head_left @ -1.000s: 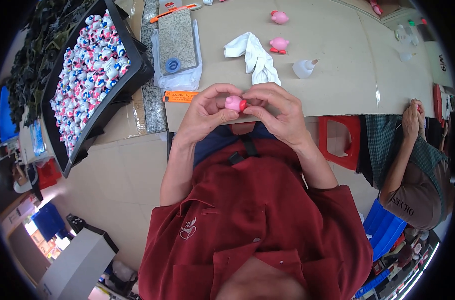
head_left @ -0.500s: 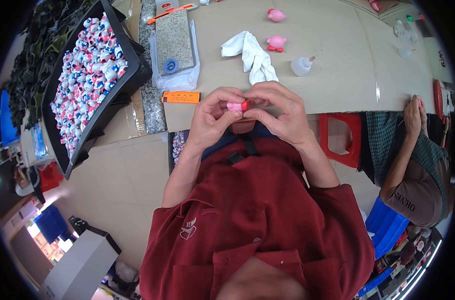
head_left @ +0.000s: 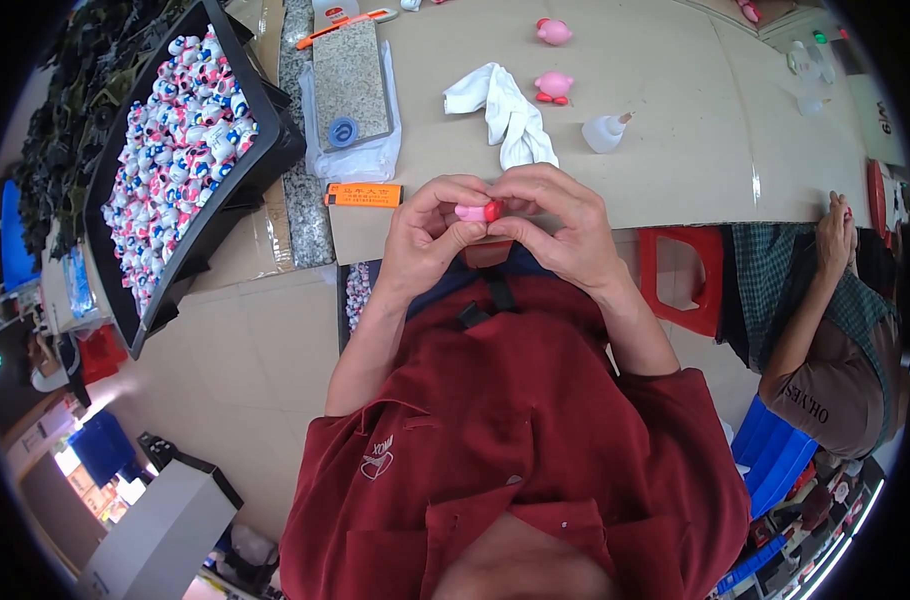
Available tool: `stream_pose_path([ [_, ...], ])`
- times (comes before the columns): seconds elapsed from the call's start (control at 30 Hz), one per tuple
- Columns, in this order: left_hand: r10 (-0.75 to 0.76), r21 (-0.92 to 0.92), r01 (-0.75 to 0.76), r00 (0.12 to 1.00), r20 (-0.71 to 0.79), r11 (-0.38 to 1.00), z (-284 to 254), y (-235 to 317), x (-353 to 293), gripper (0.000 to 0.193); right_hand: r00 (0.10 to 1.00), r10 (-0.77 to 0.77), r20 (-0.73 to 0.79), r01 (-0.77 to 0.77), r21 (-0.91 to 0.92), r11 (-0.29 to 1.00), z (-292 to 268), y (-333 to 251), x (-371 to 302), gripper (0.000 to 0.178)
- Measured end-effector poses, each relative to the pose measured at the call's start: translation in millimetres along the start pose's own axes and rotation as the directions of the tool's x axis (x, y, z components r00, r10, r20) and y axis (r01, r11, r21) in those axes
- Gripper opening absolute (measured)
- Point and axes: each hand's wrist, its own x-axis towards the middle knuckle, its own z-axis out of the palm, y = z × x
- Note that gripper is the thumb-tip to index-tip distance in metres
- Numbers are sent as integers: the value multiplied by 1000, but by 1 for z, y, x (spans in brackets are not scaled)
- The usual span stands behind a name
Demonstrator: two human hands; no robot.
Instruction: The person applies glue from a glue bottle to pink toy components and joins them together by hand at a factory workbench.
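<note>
Just off the table's near edge, I hold a small pink toy piece (head_left: 469,213) with a red end between both hands. The fingers and thumb of my left hand (head_left: 430,225) pinch its pink side. My right hand (head_left: 560,220) closes on the red end with thumb and fingertips. Fingers cover part of the piece. Beyond my hands lies a crumpled white cloth (head_left: 495,105). Two round pink toy figures, a nearer one (head_left: 553,83) with red feet and a farther one (head_left: 553,32), stand behind it.
Left stands a black tray (head_left: 275,140) heaped with small white, pink and blue figures. Near it are a stone slab (head_left: 350,85), an orange box (head_left: 365,195) and an orange cutter (head_left: 340,27). A dropper bottle (head_left: 603,133) stands right. Another person (head_left: 825,350) sits by a red stool (head_left: 710,280).
The red end of the toy piece shows slightly more between my fingertips. My hands otherwise keep the same place and grip.
</note>
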Motion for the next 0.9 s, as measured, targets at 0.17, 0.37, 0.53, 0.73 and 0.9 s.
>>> stream_pose_path([
  [0.17, -9, 7, 9, 1000, -5, 1000, 0, -1, 0, 22, 1000, -5, -8, 5, 2, 1000, 0, 2, -1, 25],
  [0.37, -26, -48, 25, 1000, -18, 999, 2, 1, 1, 27, 1000, 14, -15, -14, -25, 1000, -2, 0, -1, 26],
  [0.53, -44, -68, 42, 998, -33, 997, 3, 5, 2, 29, 999, 36, -39, -38, -45, 998, -2, 1, -1, 25],
  [0.73, 63, 44, -61, 997, -47, 997, 1, -1, -1, 25, 1000, 16, -24, -17, -29, 999, 1, 2, -3, 26],
  [0.9, 35, 74, -31, 998, -58, 997, 4, 3, -1, 22, 1000, 13, -23, -14, -38, 999, 0, 1, -4, 26],
])
